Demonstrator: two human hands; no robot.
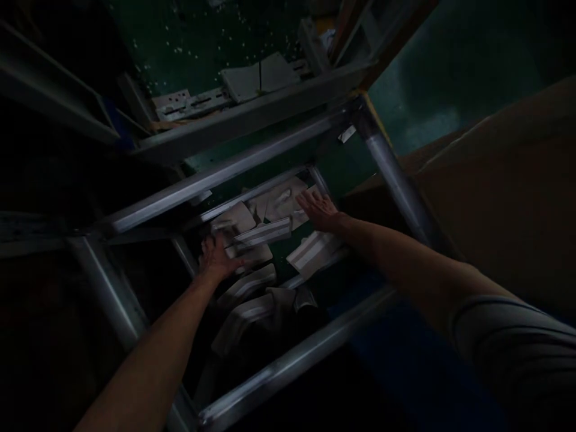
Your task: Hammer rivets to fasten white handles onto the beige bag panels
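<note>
Both my arms reach down through a rectangular metal frame (270, 367) toward pale flat pieces lying low inside it. My left hand (218, 257) is open, its thumb apart from its fingers, beside a long pale strip (265, 233). A pale panel (238, 217) lies just beyond that hand. My right hand (317, 209) is open with fingers spread, over a broad pale sheet (281, 201). Below its wrist rests a ridged pale piece (312, 255). Several curved pale pieces (247, 285) lie nearer me. Darkness and blur hide whether either palm touches anything.
Beyond the frame, another rack (256, 117) carries pale plates (261, 75) and perforated metal strips (193, 103). A brown board-like surface (504, 198) stands at the right. Small white bits dot the green floor (202, 36). A dark blue surface (405, 360) lies at the lower right.
</note>
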